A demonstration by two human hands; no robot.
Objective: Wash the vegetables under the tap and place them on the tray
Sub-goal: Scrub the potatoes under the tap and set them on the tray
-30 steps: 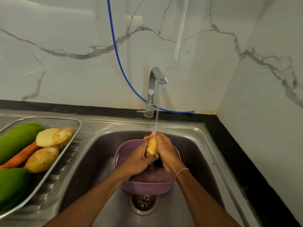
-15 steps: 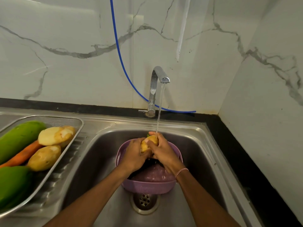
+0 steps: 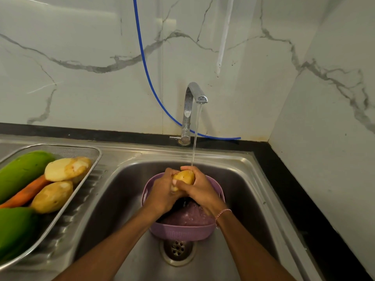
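You have just one camera, and it sits on your head. It looks forward and down into the shiny steel sink (image 3: pixel 245 179) from close up, so the sink fills the lower half. The white marble wall (image 3: pixel 81 88) fills the top, and the steel mesh tray (image 3: pixel 89 152) shows only partly at the left edge.

White wall (image 3: pixel 81 37) with grey marble veins, crossed by a blue hose (image 3: pixel 144 63). Black counter edge (image 3: pixel 304 189). Shiny silver tap (image 3: pixel 188 102), sink (image 3: pixel 113 199) and mesh tray (image 3: pixel 95 153). Lilac basket (image 3: pixel 182 233) with a fine grid pattern. 1 speckled yellow-brown potato (image 3: pixel 185 177). 2 pale yellow potatoes (image 3: pixel 67 169) (image 3: pixel 52 196) with whitish patches, 1 orange carrot (image 3: pixel 28 191), 2 green vegetables (image 3: pixel 22 171) (image 3: pixel 14 226). Pink-and-white bracelet (image 3: pixel 222 212).
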